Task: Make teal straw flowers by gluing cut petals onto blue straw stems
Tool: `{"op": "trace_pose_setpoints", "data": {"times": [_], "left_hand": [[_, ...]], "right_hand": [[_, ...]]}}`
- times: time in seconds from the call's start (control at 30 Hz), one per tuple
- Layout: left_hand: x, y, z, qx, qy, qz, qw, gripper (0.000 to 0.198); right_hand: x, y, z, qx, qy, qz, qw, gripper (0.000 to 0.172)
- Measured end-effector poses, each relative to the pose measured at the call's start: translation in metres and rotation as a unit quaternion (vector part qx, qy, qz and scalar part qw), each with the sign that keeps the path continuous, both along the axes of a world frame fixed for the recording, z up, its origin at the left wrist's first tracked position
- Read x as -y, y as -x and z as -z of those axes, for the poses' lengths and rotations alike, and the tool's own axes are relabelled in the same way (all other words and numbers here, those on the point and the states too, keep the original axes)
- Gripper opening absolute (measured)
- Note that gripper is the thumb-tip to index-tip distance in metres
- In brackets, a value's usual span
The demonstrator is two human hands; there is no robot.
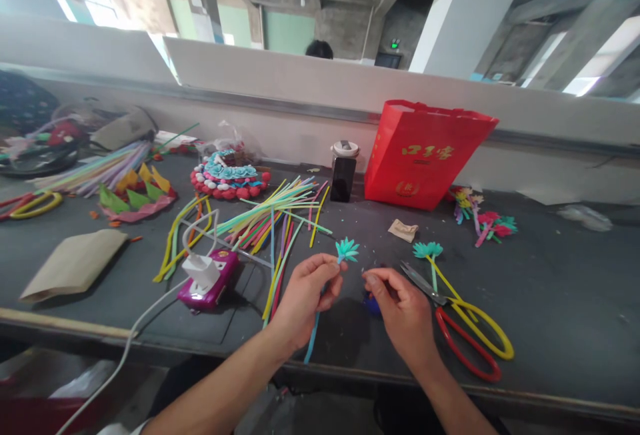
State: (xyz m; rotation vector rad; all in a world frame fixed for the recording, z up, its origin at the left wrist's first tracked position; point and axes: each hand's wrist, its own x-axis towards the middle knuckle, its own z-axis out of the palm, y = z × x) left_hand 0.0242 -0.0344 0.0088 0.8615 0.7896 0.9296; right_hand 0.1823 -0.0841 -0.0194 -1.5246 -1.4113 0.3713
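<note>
My left hand (311,291) is closed in a pinch on the stem of a teal pipe-cleaner flower (347,249), which points up above the fingertips. A blue pipe cleaner (312,339) hangs down below that hand. My right hand (401,305) is also pinched, a little to the right of the flower and apart from it; whatever may be between its fingertips is too small to make out. Partly hidden behind the right hand is a dark blue object (371,303). Scissors (467,328) with one red and one yellow handle lie beside the right hand. Another teal flower (428,250) touches them.
Loose pipe cleaners (273,218) spread left of centre, near a purple power socket (210,280) with a white charger and cable. Behind stand a phone (343,178), a red bag (425,155) and a beaded flower piece (230,178). A brown paper packet (75,263) lies left.
</note>
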Motion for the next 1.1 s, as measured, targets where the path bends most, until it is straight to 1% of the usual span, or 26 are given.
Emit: {"op": "trace_pose_setpoints", "data": {"times": [0.13,0.23,0.3,0.33,0.4,0.47,0.53,0.6,0.7,0.77,0.83,0.9,0.93,0.97,1.0,1.07,1.1], "left_hand": [[-0.002,0.003,-0.005,-0.026,-0.039,-0.033,0.998,0.019],[-0.005,0.006,-0.006,-0.040,-0.067,-0.050,0.996,0.023],[-0.007,0.009,-0.005,-0.041,-0.077,-0.050,0.995,0.023],[-0.007,0.010,-0.005,-0.041,-0.081,-0.046,0.995,0.023],[-0.008,0.012,-0.005,-0.048,-0.084,-0.037,0.995,0.024],[-0.009,0.013,-0.005,-0.059,-0.084,-0.038,0.994,0.024],[-0.010,0.013,-0.005,-0.067,-0.085,-0.045,0.993,0.024],[-0.010,0.012,-0.004,-0.070,-0.085,-0.050,0.993,0.024],[-0.011,0.010,-0.004,-0.075,-0.082,-0.045,0.993,0.023],[-0.011,0.009,-0.002,-0.075,-0.081,-0.041,0.993,0.022],[-0.012,0.009,-0.001,-0.069,-0.080,-0.043,0.993,0.022],[-0.012,0.009,0.000,-0.059,-0.073,-0.045,0.995,0.022],[-0.013,0.010,0.000,-0.052,-0.067,-0.045,0.995,0.023],[-0.013,0.010,0.000,-0.043,-0.059,-0.043,0.996,0.023],[-0.014,0.011,0.000,-0.035,-0.051,-0.041,0.997,0.023],[-0.015,0.013,0.000,-0.020,-0.036,-0.033,0.999,0.023],[-0.015,0.013,0.000,-0.014,-0.029,-0.028,0.999,0.022]], "right_hand": [[-0.001,-0.023,0.005,0.029,0.008,0.028,0.999,0.021],[0.000,-0.042,0.014,0.100,0.052,-0.001,0.994,0.018],[0.003,-0.051,0.022,0.171,0.083,-0.030,0.981,0.018],[0.006,-0.055,0.027,0.209,0.095,-0.039,0.972,0.022],[0.012,-0.060,0.036,0.275,0.107,-0.041,0.955,0.038],[0.019,-0.063,0.043,0.317,0.103,-0.017,0.943,0.052],[0.025,-0.066,0.048,0.335,0.093,0.013,0.937,0.059],[0.026,-0.067,0.050,0.336,0.090,0.021,0.937,0.057],[0.023,-0.064,0.051,0.315,0.096,0.003,0.944,0.042],[0.020,-0.059,0.047,0.277,0.104,0.000,0.955,0.034],[0.018,-0.056,0.038,0.204,0.112,0.006,0.973,0.029],[0.021,-0.055,0.026,0.086,0.120,0.002,0.989,0.027],[0.023,-0.056,0.019,0.011,0.126,-0.006,0.992,0.029],[0.026,-0.057,0.012,-0.073,0.138,-0.013,0.988,0.031],[0.030,-0.057,0.006,-0.162,0.155,-0.012,0.974,0.035],[0.035,-0.055,-0.004,-0.323,0.175,-0.021,0.930,0.043],[0.036,-0.052,-0.007,-0.383,0.183,-0.027,0.905,0.046]]}}
